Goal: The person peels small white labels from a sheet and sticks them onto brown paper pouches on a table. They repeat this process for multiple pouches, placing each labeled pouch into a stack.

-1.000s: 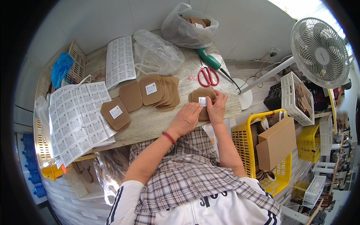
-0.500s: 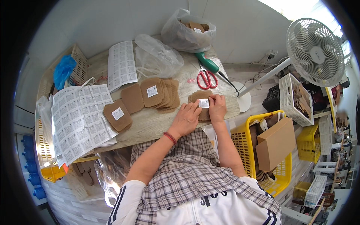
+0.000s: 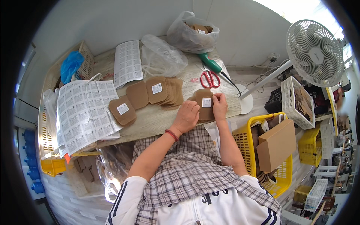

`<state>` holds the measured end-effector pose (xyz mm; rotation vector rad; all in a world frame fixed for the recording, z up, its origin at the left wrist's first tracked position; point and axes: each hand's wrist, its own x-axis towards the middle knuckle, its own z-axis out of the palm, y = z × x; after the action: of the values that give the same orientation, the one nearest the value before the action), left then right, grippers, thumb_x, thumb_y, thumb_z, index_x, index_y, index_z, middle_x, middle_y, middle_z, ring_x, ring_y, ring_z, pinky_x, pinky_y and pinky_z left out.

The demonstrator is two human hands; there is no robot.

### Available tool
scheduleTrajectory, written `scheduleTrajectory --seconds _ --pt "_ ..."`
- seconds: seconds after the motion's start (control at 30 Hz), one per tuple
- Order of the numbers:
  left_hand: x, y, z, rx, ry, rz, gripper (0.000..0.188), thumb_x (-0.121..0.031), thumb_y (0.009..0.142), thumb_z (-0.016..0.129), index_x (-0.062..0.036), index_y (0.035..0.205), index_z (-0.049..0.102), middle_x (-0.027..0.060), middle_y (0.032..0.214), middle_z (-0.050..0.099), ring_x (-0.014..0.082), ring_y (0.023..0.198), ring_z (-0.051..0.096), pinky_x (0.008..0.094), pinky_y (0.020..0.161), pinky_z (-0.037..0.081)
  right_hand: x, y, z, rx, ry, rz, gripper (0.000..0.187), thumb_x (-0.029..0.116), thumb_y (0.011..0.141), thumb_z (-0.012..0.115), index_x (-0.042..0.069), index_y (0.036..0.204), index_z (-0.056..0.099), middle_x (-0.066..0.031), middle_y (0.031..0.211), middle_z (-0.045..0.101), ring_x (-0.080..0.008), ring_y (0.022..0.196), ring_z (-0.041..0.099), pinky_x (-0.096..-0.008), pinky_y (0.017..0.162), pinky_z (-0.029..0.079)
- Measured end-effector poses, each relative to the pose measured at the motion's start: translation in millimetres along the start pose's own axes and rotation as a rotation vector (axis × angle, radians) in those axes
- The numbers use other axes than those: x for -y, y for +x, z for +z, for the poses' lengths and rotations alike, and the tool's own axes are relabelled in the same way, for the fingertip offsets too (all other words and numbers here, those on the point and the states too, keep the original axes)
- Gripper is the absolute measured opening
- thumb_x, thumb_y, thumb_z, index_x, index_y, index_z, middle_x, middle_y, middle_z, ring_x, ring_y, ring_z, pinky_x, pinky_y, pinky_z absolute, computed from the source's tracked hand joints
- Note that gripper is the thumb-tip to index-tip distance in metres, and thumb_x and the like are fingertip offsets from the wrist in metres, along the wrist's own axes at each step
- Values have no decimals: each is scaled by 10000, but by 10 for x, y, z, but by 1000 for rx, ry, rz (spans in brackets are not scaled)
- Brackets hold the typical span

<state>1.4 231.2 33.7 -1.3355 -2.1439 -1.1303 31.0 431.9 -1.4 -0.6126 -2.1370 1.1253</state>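
Observation:
A brown rounded pad (image 3: 204, 111) with a square white label (image 3: 206, 102) lies on top of a small stack at the front right of the table. My left hand (image 3: 187, 115) is at its left edge, fingers curled in against it. At the opposite edge, my right hand (image 3: 220, 106) pinches the pad between thumb and fingers. The undersides of both hands' grips are partly hidden. To the left, more brown pads (image 3: 137, 94) lie fanned out and overlapping, a few bearing white labels. Sheets of printed labels (image 3: 87, 112) cover the table's left end.
Red-handled scissors (image 3: 210, 79) and a green corded tool (image 3: 210, 63) lie beyond my hands. A filled plastic bag (image 3: 192, 35) and a flattened one (image 3: 164, 56) sit at the back. On the right stand a white fan (image 3: 315, 52) and a yellow basket (image 3: 243, 144) holding a cardboard box (image 3: 276, 145).
My fingers have moved off the label to the pad's two side edges, so the whole label shows. The left hand has curled up and drawn slightly back. The view has shifted a little.

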Motion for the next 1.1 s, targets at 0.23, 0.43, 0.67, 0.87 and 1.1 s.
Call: scheduleTrajectory --seconds 0.23,0.43,0.67,0.87,1.1 --pt "21 -46 -42 55 -28 30 288 -97 831 735 -60 1091 616 131 1111 600 337 1084 572 446 939 480 -161 295 -349 -8 427 133 78 71 1023 584 15 1077 577 -48 935 626 -129 820 618 -285 730 533" --pt "-52 2 -86 183 24 66 373 -187 841 776 -74 1186 687 101 1283 634 302 1197 581 440 1023 465 -295 573 -697 -171 -238 -175 124 44 961 639 55 1085 635 -103 948 656 -257 821 656 -360 737 540" --pt "67 -198 -154 87 -67 28 121 -133 843 748 -54 922 702 62 1085 692 274 1094 633 421 997 476 381 -174 -362 221 -53 -225 138 71 854 758 75 988 728 -84 930 647 -260 821 660 -373 735 545" --pt "122 -175 -155 118 -146 -182 327 -161 815 789 -58 1111 695 89 1153 642 311 1069 585 418 963 470 297 -387 -106 210 -50 -203 122 104 819 806 59 915 745 -79 917 630 -236 821 657 -368 747 547" --pt "175 -38 -139 240 -109 -222 613 -233 760 839 -70 1322 655 96 1261 579 309 1170 525 423 1038 425 237 -294 -106 296 -98 -78 146 140 797 831 60 874 735 -78 890 606 -233 812 652 -378 740 542"
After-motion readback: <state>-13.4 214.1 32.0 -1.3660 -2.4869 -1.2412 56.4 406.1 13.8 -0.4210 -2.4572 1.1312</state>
